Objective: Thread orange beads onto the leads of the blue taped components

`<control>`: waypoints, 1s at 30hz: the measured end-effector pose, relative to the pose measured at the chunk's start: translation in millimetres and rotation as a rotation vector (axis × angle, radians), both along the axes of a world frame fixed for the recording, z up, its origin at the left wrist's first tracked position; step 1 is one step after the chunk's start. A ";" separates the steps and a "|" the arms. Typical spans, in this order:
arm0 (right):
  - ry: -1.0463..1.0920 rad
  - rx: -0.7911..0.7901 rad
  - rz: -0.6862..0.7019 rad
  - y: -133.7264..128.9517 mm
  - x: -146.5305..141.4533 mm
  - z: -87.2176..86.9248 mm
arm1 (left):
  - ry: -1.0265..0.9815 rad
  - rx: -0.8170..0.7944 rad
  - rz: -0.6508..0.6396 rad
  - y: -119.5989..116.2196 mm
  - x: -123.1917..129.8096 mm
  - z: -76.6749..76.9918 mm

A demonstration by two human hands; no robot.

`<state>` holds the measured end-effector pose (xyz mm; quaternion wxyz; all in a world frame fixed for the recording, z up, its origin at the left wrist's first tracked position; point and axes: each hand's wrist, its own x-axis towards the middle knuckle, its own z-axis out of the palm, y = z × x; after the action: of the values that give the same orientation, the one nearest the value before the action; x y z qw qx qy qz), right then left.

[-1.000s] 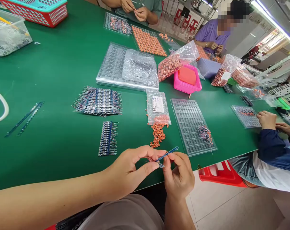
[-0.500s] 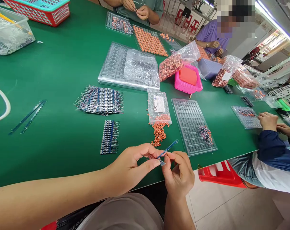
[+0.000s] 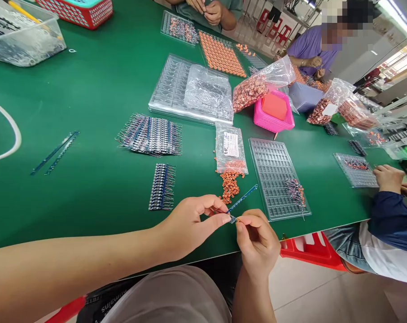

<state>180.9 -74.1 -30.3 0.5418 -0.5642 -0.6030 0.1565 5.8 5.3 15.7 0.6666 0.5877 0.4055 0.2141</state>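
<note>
My left hand point(image 3: 203, 222) is closed, pinching a narrow blue circuit-board strip point(image 3: 244, 198) whose free end points up and to the right. A small component end point(image 3: 233, 219) shows at my left fingertips. My right hand point(image 3: 259, 240) is closed in a pinch beside that end; a tiny orange-brown bit shows at its fingertips, too small to name. Just beyond both hands lies a pile of small orange rings point(image 3: 229, 186), spilling from a labelled clear bag point(image 3: 230, 146). To the right, a clear compartment tray point(image 3: 269, 168) bears a cluster of wired parts with orange rings point(image 3: 295, 193).
A panel of wired circuit boards point(image 3: 162, 186) and a larger stack point(image 3: 152, 134) lie left of the bag. Two bare blue strips point(image 3: 55, 152) lie farther left. Stacked clear trays point(image 3: 163, 94) and a pink basket point(image 3: 273, 123) stand behind. Co-workers sit across and at right.
The view has shifted, so the table appears slightly right and higher. My right fingertips have moved slightly away from the left ones, exposing more of the component end. Both hands stay pinched.
</note>
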 end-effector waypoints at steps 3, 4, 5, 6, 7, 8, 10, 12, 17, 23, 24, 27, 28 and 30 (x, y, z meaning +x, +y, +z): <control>-0.011 -0.006 -0.006 0.5 0.0 0.6 | 0.013 0.021 -0.007 0.1 -0.6 0.0; -0.012 -0.007 -0.008 0.7 0.0 0.8 | 0.018 0.024 -0.010 0.3 -0.8 0.1; -0.012 -0.006 -0.008 0.9 0.0 1.0 | 0.024 0.025 -0.013 0.6 -0.9 0.3; -0.011 -0.003 -0.007 1.2 -0.1 1.2 | 0.029 0.027 -0.016 0.9 -1.0 0.5; -0.009 -0.001 -0.004 1.4 -0.1 1.3 | 0.034 0.029 -0.018 1.2 -1.1 0.8; -0.009 0.002 -0.001 1.5 -0.1 1.4 | 0.039 0.030 -0.020 1.5 -1.1 1.0; -0.010 0.007 0.004 1.7 -0.2 1.6 | 0.048 0.031 -0.019 1.8 -1.0 1.4; -0.010 0.009 0.004 1.7 -0.3 1.6 | 0.048 0.031 -0.019 1.9 -0.9 1.5; 0.013 0.010 0.018 1.3 -0.5 1.2 | 0.043 0.043 -0.016 1.0 -0.9 0.9; -0.002 0.010 0.014 1.1 -0.8 0.5 | 0.038 0.054 -0.023 1.7 -0.7 1.1; -0.006 0.008 0.011 1.2 -0.8 0.5 | 0.040 0.058 -0.023 2.1 -0.7 1.2; -0.011 0.004 0.008 1.5 -0.7 1.0 | 0.049 0.074 -0.028 2.7 -0.6 1.6; -0.010 0.002 0.009 1.7 -0.5 1.3 | 0.050 0.078 -0.033 2.7 -0.7 1.7; -0.002 -0.008 0.017 2.0 0.2 2.3 | 0.053 0.081 -0.046 2.6 -0.9 1.7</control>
<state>181.0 -72.1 -28.0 0.5375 -0.5614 -0.6078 0.1629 5.0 7.9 17.4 0.6360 0.6288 0.4006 0.1993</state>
